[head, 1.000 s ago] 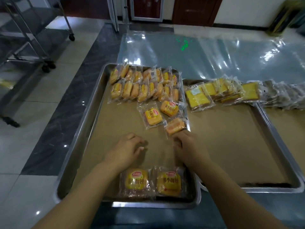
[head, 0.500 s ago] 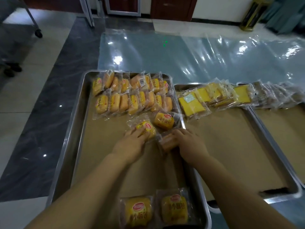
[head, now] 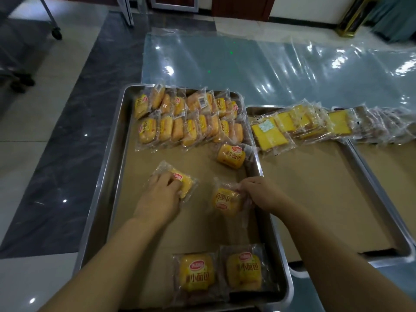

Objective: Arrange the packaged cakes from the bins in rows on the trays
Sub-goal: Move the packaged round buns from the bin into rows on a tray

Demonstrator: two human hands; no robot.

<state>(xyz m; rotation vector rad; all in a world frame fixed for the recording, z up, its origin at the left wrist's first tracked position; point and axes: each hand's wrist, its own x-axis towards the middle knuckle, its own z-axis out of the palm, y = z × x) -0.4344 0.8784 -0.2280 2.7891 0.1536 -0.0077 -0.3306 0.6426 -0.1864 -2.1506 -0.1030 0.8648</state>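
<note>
Clear plastic sheet [head: 270, 70] spreads beyond the trays; I see the left tray [head: 105, 176], paper-lined, with two rows of packaged cakes [head: 186, 118] across its far end; beside it the middle tray [head: 315, 199] carries a row of flat yellow slices [head: 292, 124]; the left hand [head: 161, 199] lies with fingers curled over a wrapped cake [head: 184, 183] at mid-tray, the cake jutting out past the fingertips; the right hand [head: 261, 194] pinches the wrapper of a second cake [head: 226, 201], just left of it by the tray's right wall; a loose cake [head: 230, 156] lies farther off; a pair of cakes [head: 198, 275] sits at the near edge.
</note>
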